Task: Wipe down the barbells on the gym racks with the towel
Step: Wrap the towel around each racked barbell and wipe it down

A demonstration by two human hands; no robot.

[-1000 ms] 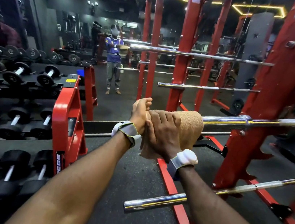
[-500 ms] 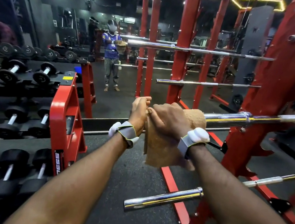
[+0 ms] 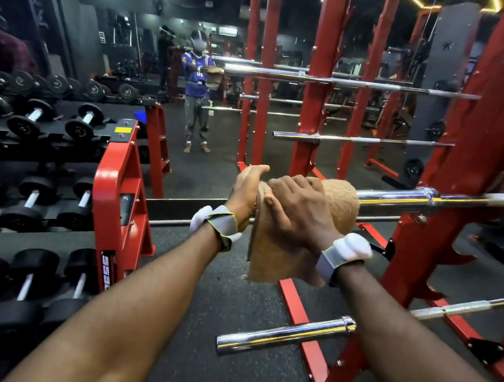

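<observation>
Chrome steel barbell (image 3: 405, 200) resting on the red steel rack (image 3: 479, 151), its near end wrapped in a tan terry towel (image 3: 338, 199). Right hand (image 3: 300, 209) curls over the wrap; left hand (image 3: 246, 186) clasps the towel at the bar's tip. A firm, twisting squeeze drawn along the sleeve should clean best.

The towel (image 3: 339, 203) lies over the end of a barbell (image 3: 404, 201) on the rack (image 3: 471, 189) at the right. The right hand (image 3: 300, 207) is on the towel, and the left hand (image 3: 246, 190) holds its left edge. A lower barbell (image 3: 285, 334) sits below. Dumbbells (image 3: 26, 126) are far left.
</observation>
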